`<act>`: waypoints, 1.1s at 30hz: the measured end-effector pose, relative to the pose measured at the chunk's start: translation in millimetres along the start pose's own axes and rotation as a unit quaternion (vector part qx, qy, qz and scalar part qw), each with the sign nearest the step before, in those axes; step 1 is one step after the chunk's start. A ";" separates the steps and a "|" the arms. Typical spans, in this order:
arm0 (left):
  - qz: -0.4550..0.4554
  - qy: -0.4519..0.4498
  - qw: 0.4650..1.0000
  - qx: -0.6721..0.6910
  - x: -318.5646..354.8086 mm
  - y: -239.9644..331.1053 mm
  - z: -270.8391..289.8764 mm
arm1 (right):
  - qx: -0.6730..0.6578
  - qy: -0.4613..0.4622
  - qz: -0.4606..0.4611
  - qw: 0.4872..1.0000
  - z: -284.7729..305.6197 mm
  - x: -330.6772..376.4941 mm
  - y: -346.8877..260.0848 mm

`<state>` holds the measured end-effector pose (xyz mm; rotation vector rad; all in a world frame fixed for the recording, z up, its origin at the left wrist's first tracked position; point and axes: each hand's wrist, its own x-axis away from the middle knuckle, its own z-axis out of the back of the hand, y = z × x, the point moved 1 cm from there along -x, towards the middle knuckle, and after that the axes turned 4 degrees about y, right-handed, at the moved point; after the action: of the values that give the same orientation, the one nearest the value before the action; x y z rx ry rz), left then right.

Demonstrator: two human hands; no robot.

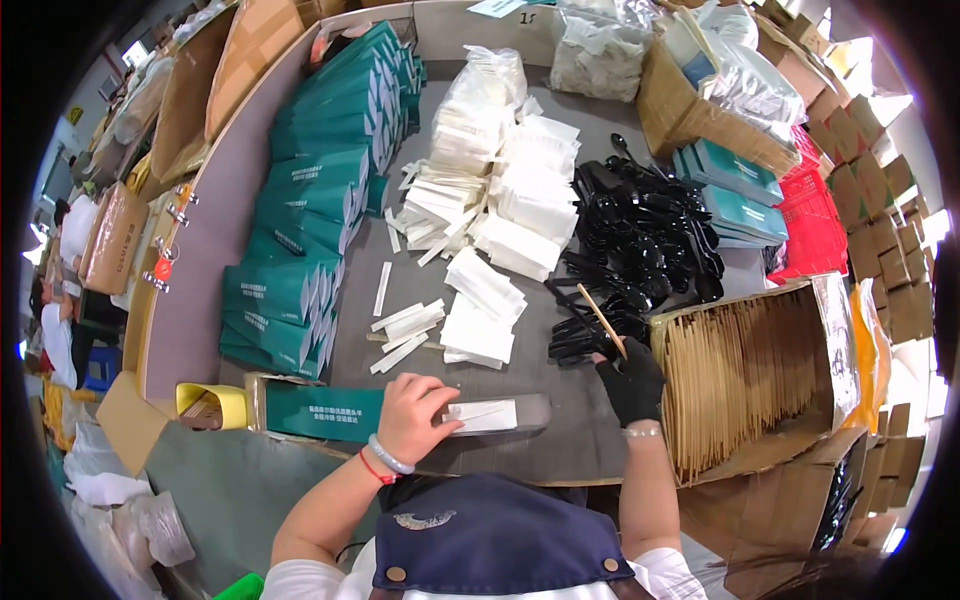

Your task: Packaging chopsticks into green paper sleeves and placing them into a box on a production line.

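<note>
My bare left hand point(412, 418) is at the table's front edge, its thumb and fingers closed on the near end of a flat white packet point(490, 415). Under that hand lies a green printed sleeve point(325, 413); whether the packet is partly inside something clear, I cannot tell. My right hand point(632, 388), in a black fingerless glove, grips thin wooden chopsticks point(602, 320) pointing up and left; whether one or two, I cannot tell. It is between a pile of black plastic spoons point(640, 225) and a carton of wooden chopsticks point(740, 380).
White packets point(490, 200) are heaped mid-table, some loose nearer me. Stacks of green sleeves point(300, 205) line the left wall. Further green packs point(735, 195) sit by a red basket point(808, 225). A yellow container point(215, 405) stands at the front left corner.
</note>
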<state>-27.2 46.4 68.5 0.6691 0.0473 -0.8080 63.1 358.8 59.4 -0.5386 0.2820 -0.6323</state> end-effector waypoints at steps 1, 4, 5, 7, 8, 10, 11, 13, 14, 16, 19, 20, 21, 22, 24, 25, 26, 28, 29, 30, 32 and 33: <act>0.005 -0.002 1.000 0.001 7.1 0.9 2.5 | -0.072 -0.003 0.022 0.997 5.9 6.8 -2.7; -0.037 0.057 0.997 -0.040 29.1 3.2 4.8 | -0.079 -0.161 0.076 0.981 6.6 25.4 -21.0; -0.034 0.058 0.997 -0.041 31.0 7.2 4.0 | -0.042 -0.260 0.127 0.956 2.8 30.5 -32.6; -0.100 -0.029 0.990 -0.096 30.8 21.3 -1.6 | -0.007 -0.319 0.150 0.936 -12.8 38.6 -44.8; -0.085 -0.067 0.987 -0.118 34.7 19.2 -10.5 | -0.037 -0.307 0.160 0.937 -20.5 43.5 -44.1; -0.079 -0.072 0.984 -0.142 38.1 16.1 -11.0 | -0.063 -0.279 0.139 0.948 -20.5 47.9 -46.6; -0.074 -0.079 0.980 -0.165 39.8 14.3 -10.5 | -0.089 -0.250 0.115 0.957 -19.9 49.2 -46.9; -0.058 -0.080 0.982 -0.160 42.2 11.1 -2.6 | -0.145 -0.109 0.126 0.975 -24.4 56.5 -31.1; -0.046 -0.081 0.983 -0.156 42.2 8.5 1.3 | -0.199 0.037 0.132 0.970 -28.0 59.8 -19.3; -0.041 -0.075 0.982 -0.167 42.9 5.5 6.3 | -0.189 -0.018 0.142 0.971 -39.6 65.2 -4.1; -0.028 -0.064 0.983 -0.172 47.0 -3.0 12.6 | -0.078 -0.135 0.177 0.972 -30.9 65.8 -12.6; -0.011 -0.055 0.988 -0.144 46.1 -5.1 17.3 | -0.036 -0.182 0.193 0.964 -21.4 64.6 -25.0; 0.007 -0.046 0.992 -0.116 45.9 -7.6 21.8 | 0.007 -0.228 0.208 0.951 -18.4 63.6 -31.3; 0.005 -0.040 0.995 -0.094 44.2 -11.5 25.0 | 0.008 -0.227 0.208 0.951 -18.9 59.9 -32.7; 0.010 -0.063 0.993 -0.097 39.6 -16.4 28.0 | -0.030 -0.203 0.316 0.926 -20.3 55.9 -35.0; 0.018 -0.086 0.991 -0.102 39.5 -18.4 29.8 | -0.030 -0.204 0.317 0.926 -22.1 54.6 -35.0; 0.005 -0.089 0.991 -0.097 41.5 -22.5 27.7 | 0.012 -0.219 0.322 0.921 -24.9 53.6 -34.3; -0.001 -0.089 0.993 -0.081 39.3 -25.1 26.6 | 0.054 -0.234 0.327 0.914 -31.9 53.0 -34.0; -0.009 -0.091 0.994 -0.066 38.4 -25.8 25.8 | 0.027 -0.231 0.344 0.910 -37.7 54.7 -37.3; -0.009 -0.091 0.994 -0.065 36.3 -23.4 20.9 | 0.000 -0.227 0.361 0.904 -43.5 57.3 -41.1; -0.035 -0.086 0.994 -0.055 27.9 -11.3 6.2 | -0.032 -0.220 0.366 0.904 -58.0 67.8 -55.4; -0.036 -0.086 0.994 -0.054 22.4 -4.7 3.2 | -0.065 -0.212 0.369 0.903 -63.0 72.2 -57.9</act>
<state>-15.4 27.6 62.1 0.4963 -0.0419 -0.9237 65.5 250.0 33.2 -0.6296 0.0957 0.2482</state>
